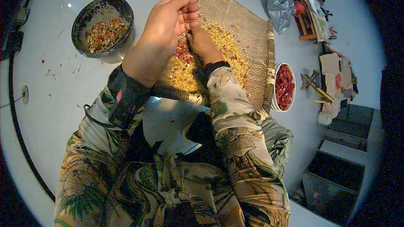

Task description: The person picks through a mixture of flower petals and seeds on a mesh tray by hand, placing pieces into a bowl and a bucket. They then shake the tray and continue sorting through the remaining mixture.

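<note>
My left hand (171, 19) is raised over a woven winnowing basket (254, 38), its fingers curled in toward the palm; whatever they hold, if anything, is hidden. Just below and to the right, my right hand (203, 44) reaches down to the basket with its fingers drawn together, and the fingertips are partly covered by the left hand. Yellow seeds (229, 50) are spread over the weave, mixed with red flakes. A small heap of red dried chili pieces (184, 52) lies beside my right hand.
A black bucket (120, 46) of chili scraps and stems stands on the left. A white bowl (293, 94) full of red chili pieces sits right of the basket. Behind it are a plastic bag (280, 8), a wooden frame (307, 27) and cloths. Loose stems dot the floor.
</note>
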{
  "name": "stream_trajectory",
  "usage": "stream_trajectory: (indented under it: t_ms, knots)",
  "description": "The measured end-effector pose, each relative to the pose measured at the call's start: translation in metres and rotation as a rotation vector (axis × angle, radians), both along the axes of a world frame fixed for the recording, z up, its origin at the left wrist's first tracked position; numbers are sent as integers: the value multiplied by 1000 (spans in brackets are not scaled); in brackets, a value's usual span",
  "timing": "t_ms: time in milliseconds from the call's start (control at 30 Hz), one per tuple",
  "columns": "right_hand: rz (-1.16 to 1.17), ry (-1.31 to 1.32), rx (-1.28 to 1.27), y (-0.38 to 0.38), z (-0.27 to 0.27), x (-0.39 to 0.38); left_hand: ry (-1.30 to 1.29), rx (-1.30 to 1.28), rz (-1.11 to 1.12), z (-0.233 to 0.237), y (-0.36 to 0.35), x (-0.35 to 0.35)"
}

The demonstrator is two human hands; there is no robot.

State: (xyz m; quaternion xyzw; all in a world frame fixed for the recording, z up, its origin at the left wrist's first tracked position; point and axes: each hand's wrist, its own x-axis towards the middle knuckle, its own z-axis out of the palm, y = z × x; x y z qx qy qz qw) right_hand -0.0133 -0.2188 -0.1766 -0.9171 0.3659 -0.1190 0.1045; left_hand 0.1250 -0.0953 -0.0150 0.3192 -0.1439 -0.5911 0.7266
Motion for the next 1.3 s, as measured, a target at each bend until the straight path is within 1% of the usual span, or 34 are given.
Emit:
stream_trajectory:
  t_ms: [67,100,200,233,333,367,467,567,667,767,867,900,1000,1033,1133,1167,1300]
  knots:
    - [66,-38,-79,12,-6,2,-8,-1,-7,-1,0,1]
    - [105,12,-9,14,-4,5,-15,8,5,1,2,0]
    - [200,-40,-20,38,2,6,-13,2,-1,-2,2,1]
    - [217,41,98,45,12,6,-8,-6,-11,-2,1,1]
    - [277,44,116,69,38,1,-2,-4,-20,0,3,0]
    - [350,100,62,60,23,0,7,-2,0,2,4,-1]
    - [313,90,39,72,36,0,19,-3,35,5,6,-5]
    - [229,186,73,79,51,4,1,-14,29,4,7,-6]
    - [231,258,94,73,43,4,-6,-14,17,5,10,-5]
    - [167,24,171,65,24,0,-12,-17,-4,2,12,-2]
    - [42,-27,214,54,31,-9,-12,-27,16,5,16,-1]
    - [-1,-197,207,53,30,-15,-8,-36,11,2,16,0]
    - [-307,-702,1073,34,28,-22,5,-50,8,-2,14,2]
    - [-311,-851,1282,33,33,-28,10,-53,10,-1,13,2]
    - [-400,-1077,1393,36,47,-32,41,-36,43,3,13,0]
    - [-369,-1083,1441,36,52,-33,39,-33,46,3,13,0]
    - [-352,-1167,1496,34,49,-34,27,-19,60,3,13,-2]
